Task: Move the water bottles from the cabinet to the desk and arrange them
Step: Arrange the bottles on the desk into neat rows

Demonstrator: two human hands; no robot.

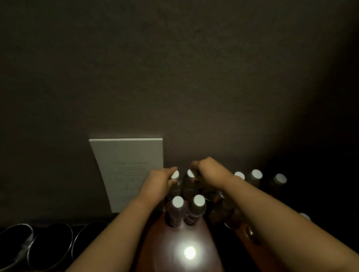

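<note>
Both bare forearms stretched forward, left hand [159,182] and right hand [209,168] curled, gripping

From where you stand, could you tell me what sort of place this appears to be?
Probably a dim office or meeting room: capped water bottles stand grouped on a glossy wooden desk, a printed white sheet leans against the dark wall, and metal bowls sit nearby.
</note>
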